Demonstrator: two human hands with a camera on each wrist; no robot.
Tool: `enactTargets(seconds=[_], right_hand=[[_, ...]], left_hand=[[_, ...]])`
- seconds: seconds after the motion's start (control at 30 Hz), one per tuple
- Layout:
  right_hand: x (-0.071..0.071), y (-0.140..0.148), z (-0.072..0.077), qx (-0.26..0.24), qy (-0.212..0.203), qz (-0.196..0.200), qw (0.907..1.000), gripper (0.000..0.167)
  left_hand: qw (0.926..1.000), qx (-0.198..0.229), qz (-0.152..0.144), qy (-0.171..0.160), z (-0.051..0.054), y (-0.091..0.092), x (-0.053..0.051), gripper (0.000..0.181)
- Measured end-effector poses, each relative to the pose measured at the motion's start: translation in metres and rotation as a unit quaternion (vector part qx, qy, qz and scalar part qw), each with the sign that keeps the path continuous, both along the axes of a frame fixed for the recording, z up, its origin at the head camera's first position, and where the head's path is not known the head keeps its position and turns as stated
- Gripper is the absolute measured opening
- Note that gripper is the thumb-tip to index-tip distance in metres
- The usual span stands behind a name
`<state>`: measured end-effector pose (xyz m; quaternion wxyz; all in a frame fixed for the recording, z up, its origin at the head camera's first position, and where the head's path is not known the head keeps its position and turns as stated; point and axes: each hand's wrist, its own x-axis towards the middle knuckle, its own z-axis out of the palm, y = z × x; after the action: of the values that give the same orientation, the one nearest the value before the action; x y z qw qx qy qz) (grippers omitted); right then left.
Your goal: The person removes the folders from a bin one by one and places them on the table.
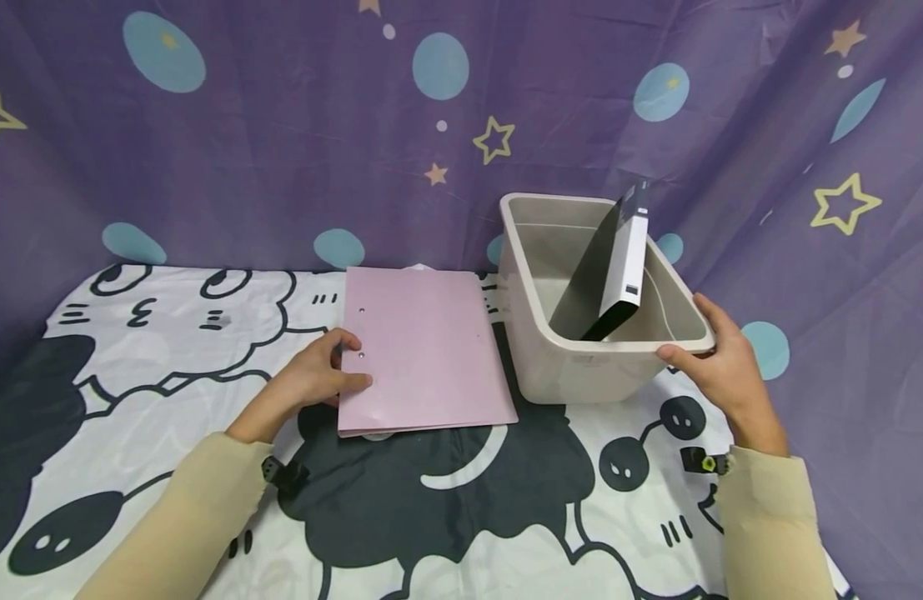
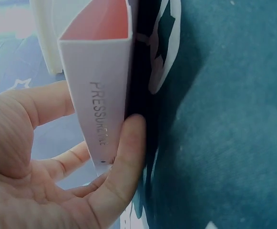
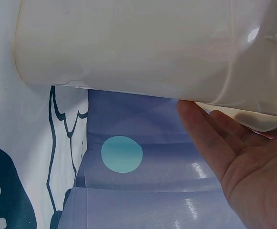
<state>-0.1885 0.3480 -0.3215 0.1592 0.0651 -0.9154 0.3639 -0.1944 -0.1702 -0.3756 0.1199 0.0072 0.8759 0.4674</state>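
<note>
A pink file folder (image 1: pixel 431 354) lies flat on the patterned cloth, its cover closed. My left hand (image 1: pixel 311 375) pinches it at the left edge, thumb on the cover. In the left wrist view, the fingers are on both sides of the folder's spine (image 2: pixel 97 81), which carries printed lettering. To the right stands a light grey plastic bin (image 1: pixel 574 375). At the bin's near right corner, my right hand (image 1: pixel 731 379) grips the rim, thumb at the front and fingers along the right side. A black-and-white binder (image 1: pixel 624 258) leans inside the bin, its top above the rim.
The cloth (image 1: pixel 236 500) has black-and-white cartoon sheep on it. Behind it hangs a purple curtain (image 1: pixel 281 150) with stars and blue spots, close to the bin's back and coming round on the right side.
</note>
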Motion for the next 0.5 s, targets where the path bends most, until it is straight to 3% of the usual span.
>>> enactTargets(seconds=[0.5], right_hand=[[-0.0006, 0.0005, -0.0005, -0.002, 0.006, 0.004, 1.0, 0.093]], left_hand=[[0.9994, -0.035, 0.005, 0.004, -0.0021, 0.0021, -0.0012, 0.058]])
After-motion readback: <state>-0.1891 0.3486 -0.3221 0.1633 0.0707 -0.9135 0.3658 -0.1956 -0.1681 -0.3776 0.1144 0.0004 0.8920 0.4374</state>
